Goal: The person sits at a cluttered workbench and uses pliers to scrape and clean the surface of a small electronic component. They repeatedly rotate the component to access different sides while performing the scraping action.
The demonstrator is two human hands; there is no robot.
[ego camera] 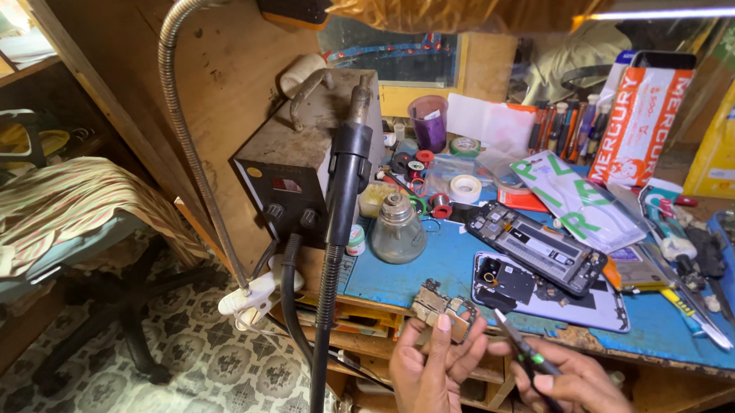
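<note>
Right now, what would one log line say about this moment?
left hand: holds small circuit board | right hand: holds tweezers, tip near board | behind: opened phone on blue mat

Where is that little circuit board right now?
In the head view, the circuit board is pinched in the left hand at bottom centre, just off the blue mat's front edge, beside the tweezers.

- The hot-air station (300,159) is standing at the counter's (398,273) left end.
- The glass bottle (398,229) is sitting just right of it.
- The opened phone (537,247) is lying right of the bottle.
- The circuit board (444,308) is hanging before the counter's front edge.
</note>
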